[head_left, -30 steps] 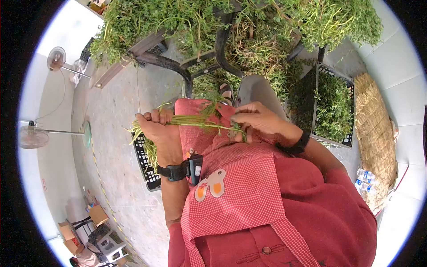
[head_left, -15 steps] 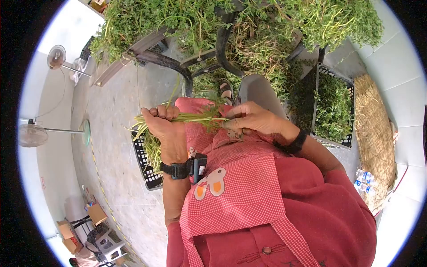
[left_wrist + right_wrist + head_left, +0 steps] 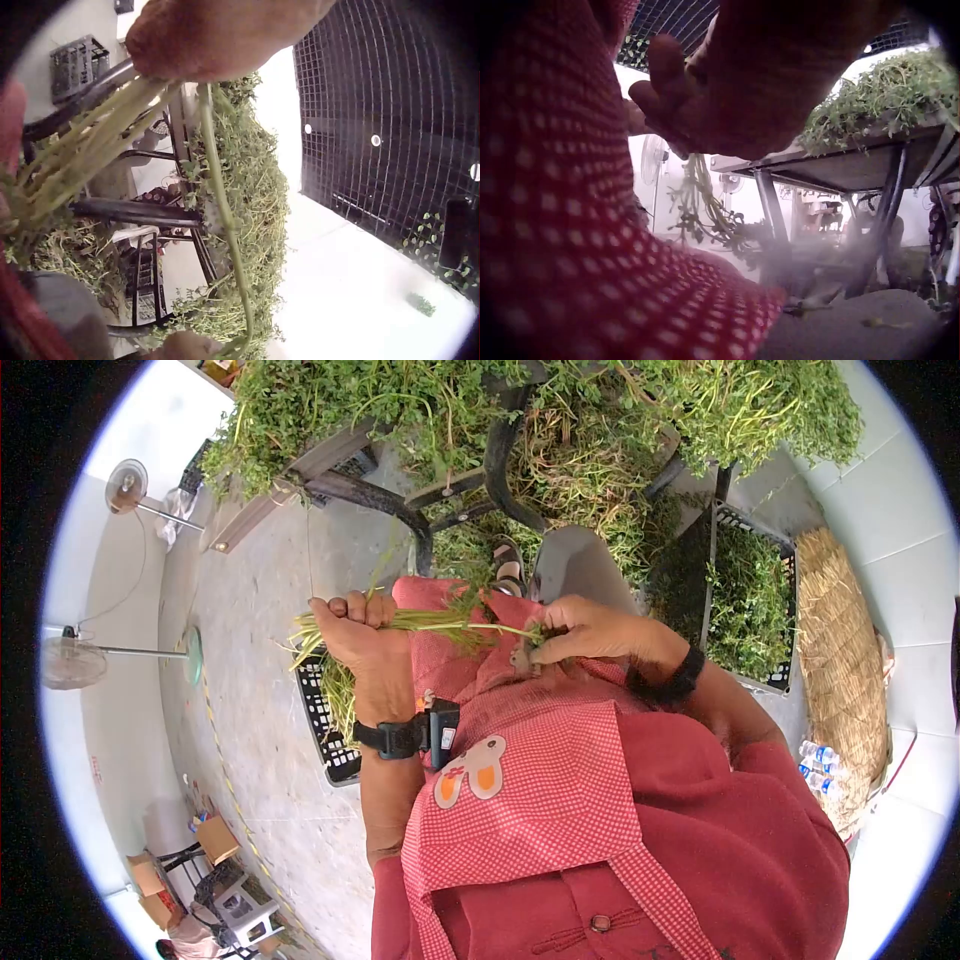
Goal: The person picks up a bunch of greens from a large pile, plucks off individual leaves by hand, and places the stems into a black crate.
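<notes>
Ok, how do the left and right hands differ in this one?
The left hand grips the stem bundle in curled fingers; the right hand holds the other end of a single stem with thumb and fingers. Behind the left hand sits a boxy device; behind the right, only a black band shows. Both hold stems.

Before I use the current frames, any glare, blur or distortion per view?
Head: fisheye, black corners, glare at the upper left; left hand readable. Left wrist: wall washed out, stems look somewhat soft. Right wrist: right hand in deep shadow, hazy smear low centre around the table legs.
</notes>
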Demonstrator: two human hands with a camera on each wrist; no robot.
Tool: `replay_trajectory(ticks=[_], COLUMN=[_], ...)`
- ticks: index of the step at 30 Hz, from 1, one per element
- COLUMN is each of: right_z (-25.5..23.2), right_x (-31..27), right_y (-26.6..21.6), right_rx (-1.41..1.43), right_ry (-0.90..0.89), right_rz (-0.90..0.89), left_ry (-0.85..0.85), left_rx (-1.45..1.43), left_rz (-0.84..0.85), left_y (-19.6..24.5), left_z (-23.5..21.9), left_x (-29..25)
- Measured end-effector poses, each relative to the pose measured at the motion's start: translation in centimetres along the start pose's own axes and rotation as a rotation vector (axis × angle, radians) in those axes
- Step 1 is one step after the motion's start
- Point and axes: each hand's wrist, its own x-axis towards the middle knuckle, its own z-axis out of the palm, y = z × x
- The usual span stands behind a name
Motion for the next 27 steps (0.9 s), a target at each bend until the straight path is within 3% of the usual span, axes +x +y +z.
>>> replay_trajectory(ticks=[5,8,12,14,18,21,23,24,26,27], right_z=[0.4,0.5,0.2,0.3,0.0,0.6,0.6,0.5,0.2,0.1], right_x=[-0.7,-0.9,-0.5,-1.1,-0.9,-1.2,-0.8,-0.5,0.5,1.2], right_y=[-1.9,-0.9,-0.6,-1.3,-0.6,-1.6,-1.5,-0.9,1.3,1.8], right_rx=[0.320,0.427,0.312,0.215,0.311,0.219,-0.056,-0.056,-0.724,-0.724], right_ry=[-0.069,-0.003,-0.092,-0.017,-0.115,-0.075,0.003,0.003,0.424,0.426], right_rz=[-0.075,-0.031,-0.079,0.144,0.093,0.062,-0.045,-0.045,-0.251,-0.251], left_ry=[0.045,0.025,0.046,-0.013,0.027,0.025,0.026,0.026,0.032,0.031], left_rx=[-0.014,-0.012,-0.007,0.007,0.009,0.024,0.032,0.032,0.075,0.076], left_rz=[-0.006,-0.013,-0.010,0.016,0.028,0.054,0.074,0.073,0.047,0.046], left_y=[-0.1,-0.1,-0.1,-0.1,-0.1,-0.1,-0.2,-0.1,0.1,-0.2], left_z=[-0.1,-0.7,-0.6,-0.8,-0.4,-0.6,-0.6,-0.5,-0.3,-0.2], left_x=[-0.3,0.0,-0.1,-0.2,-0.4,-0.2,-0.3,-0.4,-0.6,-0.8])
